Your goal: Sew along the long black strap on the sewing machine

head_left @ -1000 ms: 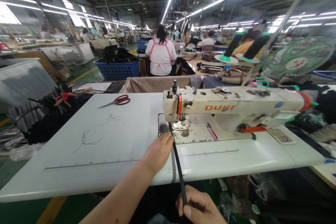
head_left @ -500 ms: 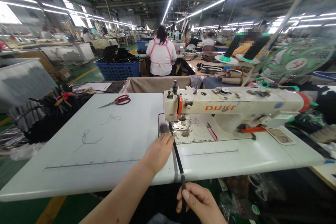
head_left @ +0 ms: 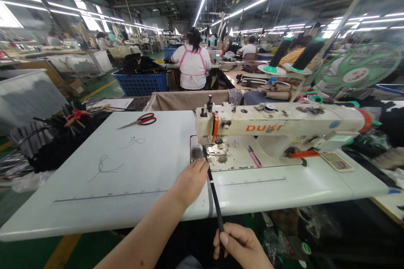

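A narrow black strip (head_left: 216,201) runs from beneath the presser foot of the white sewing machine (head_left: 277,124) over the table's front edge. My left hand (head_left: 193,178) lies on the table just before the needle area, its closed fingertips on the strip's upper part. Below the table edge, my right hand (head_left: 236,241) pinches the strip between thumb and fingers; its lower end is hidden. A short white mark crosses the strip just below my left fingertips. Pink thread snips (head_left: 255,157) rest on the machine bed, right of the needle.
Red-handled scissors (head_left: 139,121) and loose dark threads (head_left: 105,167) lie on the white table (head_left: 158,155) to the left. Black thread cones (head_left: 279,54) and a green fan (head_left: 356,73) stand behind the machine. A person (head_left: 193,61) sits ahead, beside a blue basket (head_left: 140,84).
The white mark on the strip now shows below my left fingertips. My right hand is slightly lower, still pinching the strip, while my left hand stays almost in place.
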A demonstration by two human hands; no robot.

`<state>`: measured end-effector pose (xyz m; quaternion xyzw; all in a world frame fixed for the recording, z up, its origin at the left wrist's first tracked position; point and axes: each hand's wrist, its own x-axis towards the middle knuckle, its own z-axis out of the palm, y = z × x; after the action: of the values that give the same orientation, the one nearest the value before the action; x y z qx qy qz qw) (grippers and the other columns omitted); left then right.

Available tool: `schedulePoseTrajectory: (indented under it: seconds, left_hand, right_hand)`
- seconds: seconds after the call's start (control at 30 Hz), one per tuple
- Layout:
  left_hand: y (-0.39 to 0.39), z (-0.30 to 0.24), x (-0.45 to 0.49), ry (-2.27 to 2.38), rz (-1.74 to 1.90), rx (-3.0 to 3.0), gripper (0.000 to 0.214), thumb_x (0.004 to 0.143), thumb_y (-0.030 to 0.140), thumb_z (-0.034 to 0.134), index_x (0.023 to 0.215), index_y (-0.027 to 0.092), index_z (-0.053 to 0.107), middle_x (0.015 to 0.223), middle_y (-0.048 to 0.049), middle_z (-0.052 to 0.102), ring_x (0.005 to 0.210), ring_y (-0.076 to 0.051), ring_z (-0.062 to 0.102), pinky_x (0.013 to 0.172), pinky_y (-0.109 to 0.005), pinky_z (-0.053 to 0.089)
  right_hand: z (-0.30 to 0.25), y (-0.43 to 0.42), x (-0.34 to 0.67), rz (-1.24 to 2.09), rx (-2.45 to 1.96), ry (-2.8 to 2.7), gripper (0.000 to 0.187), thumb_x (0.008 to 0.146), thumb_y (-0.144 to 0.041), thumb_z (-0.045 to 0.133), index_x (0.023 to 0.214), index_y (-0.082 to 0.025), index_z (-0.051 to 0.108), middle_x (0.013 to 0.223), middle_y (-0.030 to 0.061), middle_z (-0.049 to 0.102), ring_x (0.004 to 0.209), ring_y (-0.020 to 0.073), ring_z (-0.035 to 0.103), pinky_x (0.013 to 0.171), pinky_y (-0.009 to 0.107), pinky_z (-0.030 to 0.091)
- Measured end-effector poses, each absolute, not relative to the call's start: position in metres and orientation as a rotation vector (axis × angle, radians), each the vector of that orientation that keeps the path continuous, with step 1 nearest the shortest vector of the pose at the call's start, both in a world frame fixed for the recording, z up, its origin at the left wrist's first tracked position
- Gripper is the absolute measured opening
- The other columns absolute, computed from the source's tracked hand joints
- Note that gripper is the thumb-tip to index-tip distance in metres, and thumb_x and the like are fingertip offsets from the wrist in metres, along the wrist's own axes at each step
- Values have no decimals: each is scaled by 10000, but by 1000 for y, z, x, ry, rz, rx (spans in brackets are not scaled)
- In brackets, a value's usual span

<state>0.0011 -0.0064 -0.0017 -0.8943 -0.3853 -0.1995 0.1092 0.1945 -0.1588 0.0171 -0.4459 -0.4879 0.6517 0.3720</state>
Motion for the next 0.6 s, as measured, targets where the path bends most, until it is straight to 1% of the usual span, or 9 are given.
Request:
schedulePoseTrajectory:
  seconds: [0.2,0.33,0.47,0.6]
  left_hand:
    - [-7,0,2,-1138,-624,-2624,223,1024,120,478,1207,138,605,1268,-136,685,1241,-267,655,1109,-411,541]
    - [-6,-3,0,-1111,-601,-2638,223,1027,112,466,1192,141,613,1268,-135,688,1243,-268,656,1101,-418,547]
    - [-5,-7,-1,-1109,-591,-2625,251,1022,101,467,1221,131,616,1283,-139,683,1270,-265,641,1123,-409,533]
    - [-4,-6,0,-1082,-534,-2616,232,1009,91,484,1167,132,648,1292,-134,681,1289,-267,631,1171,-409,493]
  right_hand:
    - [18,-157,196,1666,-1147,-1300,518,926,-648,674,775,-165,782,688,52,720,651,164,580,656,286,423]
    - [15,-157,197,1640,-1157,-1318,515,945,-637,651,781,-167,783,709,55,727,670,170,588,665,291,422]
    - [7,-154,200,1629,-1157,-1370,544,956,-645,622,743,-167,770,694,63,733,653,175,591,651,295,418]
    - [1,-152,202,1615,-1164,-1383,537,974,-628,604,756,-167,774,698,66,741,662,178,592,660,296,419]
